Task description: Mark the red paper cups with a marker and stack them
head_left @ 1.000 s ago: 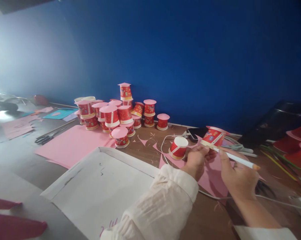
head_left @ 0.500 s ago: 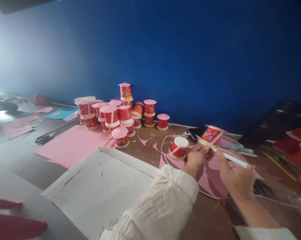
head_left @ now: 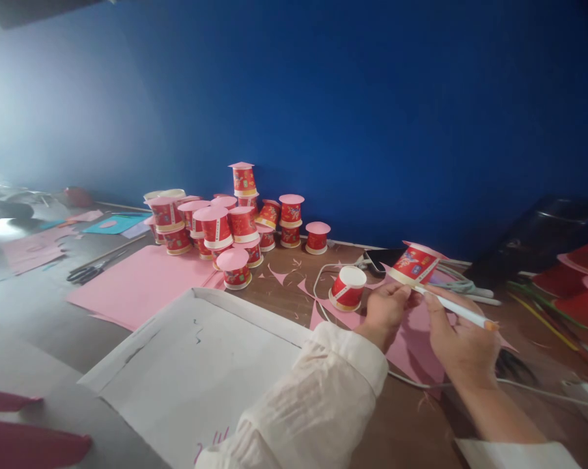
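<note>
Practically unchanged: left hand (head_left: 387, 311) grips the tilted cup (head_left: 413, 262), right hand (head_left: 469, 345) the pen (head_left: 457, 307) beside it; work seemingly continues.

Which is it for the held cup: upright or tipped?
Tipped: the cup in the left hand leans, its pink disc sloping down toward picture right.

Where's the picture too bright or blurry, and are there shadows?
In the head view, glare whitens the blue wall at left; also in the head view, the pink sheet at far left looks blurry, and a shadow darkens pink paper beside the left hand.
</note>
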`<state>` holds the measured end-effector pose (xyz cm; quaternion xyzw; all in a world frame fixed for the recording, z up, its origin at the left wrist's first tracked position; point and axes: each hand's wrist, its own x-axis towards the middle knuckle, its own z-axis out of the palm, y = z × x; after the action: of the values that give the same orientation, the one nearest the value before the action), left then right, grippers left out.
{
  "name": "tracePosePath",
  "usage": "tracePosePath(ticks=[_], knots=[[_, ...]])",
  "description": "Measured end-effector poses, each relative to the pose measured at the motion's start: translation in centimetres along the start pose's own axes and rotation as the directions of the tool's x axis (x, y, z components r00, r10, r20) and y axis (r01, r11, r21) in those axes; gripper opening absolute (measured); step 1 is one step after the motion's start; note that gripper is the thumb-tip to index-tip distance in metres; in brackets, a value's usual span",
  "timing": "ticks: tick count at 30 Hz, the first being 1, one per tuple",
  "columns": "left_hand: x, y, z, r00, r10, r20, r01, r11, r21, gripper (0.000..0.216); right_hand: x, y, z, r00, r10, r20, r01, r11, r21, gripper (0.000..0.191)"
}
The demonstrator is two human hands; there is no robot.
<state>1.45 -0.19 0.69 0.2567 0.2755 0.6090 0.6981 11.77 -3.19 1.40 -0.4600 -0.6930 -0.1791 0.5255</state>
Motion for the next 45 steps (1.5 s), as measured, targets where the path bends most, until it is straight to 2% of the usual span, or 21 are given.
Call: tracePosePath(ticks=[6, 9, 13, 17, 21, 25, 35, 45], knots=[[-0.5, 0.4, 0.1, 1.0, -0.026, -0.008, 0.027, 0.997, 0.076, 0.015, 0.0, 0.2, 0.2, 1.0, -0.019, 0.009, 0.019, 1.0, 0.022, 0.018], [-0.6, 0.6, 0.1, 0.998, -0.06, -0.018, 0.063, 0.981, 0.182, 0.013, 0.1, 0.2, 0.2, 0.999, -0.041, -0.003, 0.041, 0.999, 0.029, 0.016], [-0.6, 0.8, 0.3, 0.999, -0.015, -0.041, 0.027, 0.957, 0.289, 0.014, 0.1, 0.3, 0.2, 0.998, -0.067, -0.007, 0.067, 0.998, 0.011, 0.017], [-0.5, 0.5, 0.2, 0.999, 0.023, -0.031, -0.013, 0.949, 0.316, 0.013, -0.1, 0.6, 0.2, 0.997, -0.069, 0.019, 0.069, 0.997, 0.03, 0.018], [-0.1, -0.3, -0.2, 0.998, 0.07, 0.003, -0.066, 0.932, 0.355, 0.014, 0.0, 0.5, 0.0, 1.0, -0.002, -0.013, 0.002, 1.0, 0.013, 0.02], [0.1, -0.5, -0.4, 0.997, 0.076, -0.006, -0.069, 0.937, 0.341, 0.015, 0.1, 0.2, -0.1, 0.998, 0.053, 0.039, -0.054, 0.998, 0.013, 0.026], [0.4, -1.2, -0.8, 0.993, 0.111, 0.027, -0.113, 0.92, 0.376, 0.017, 0.2, 0.1, -0.2, 0.999, 0.017, 0.03, -0.018, 1.0, 0.021, 0.022], [0.3, -1.2, -0.8, 0.991, 0.127, 0.033, -0.13, 0.909, 0.396, 0.015, 0.2, 0.1, -0.1, 0.997, 0.071, 0.03, -0.071, 0.997, 0.015, 0.03]])
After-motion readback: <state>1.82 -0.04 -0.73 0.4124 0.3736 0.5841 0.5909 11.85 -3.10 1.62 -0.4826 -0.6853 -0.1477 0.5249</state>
